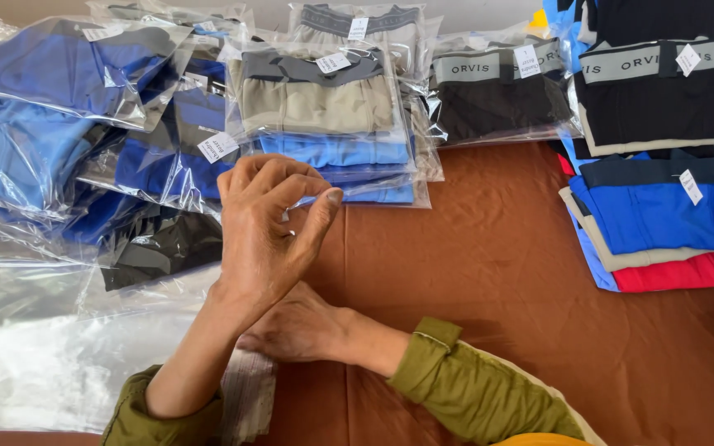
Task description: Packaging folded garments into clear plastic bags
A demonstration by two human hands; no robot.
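Note:
My left hand (270,227) is raised above the table, its fingers curled toward the thumb in a pinch. Whether something tiny and clear sits between the fingertips is too small to tell. It hovers in front of a stack of folded garments in clear plastic bags (324,124). My right hand (299,326) lies low on the brown tabletop (497,272), knuckles up, tucked under my left forearm. Its fingers are hidden behind the left wrist, at the edge of a pile of empty clear bags (51,355). Both arms wear olive green sleeves.
Bagged blue and dark garments (51,124) pile up at the left. Black bagged garments (497,95) lie at the back. Unbagged folded garments in blue, beige and red (654,223) stack at the right, with black ones (659,99) behind them.

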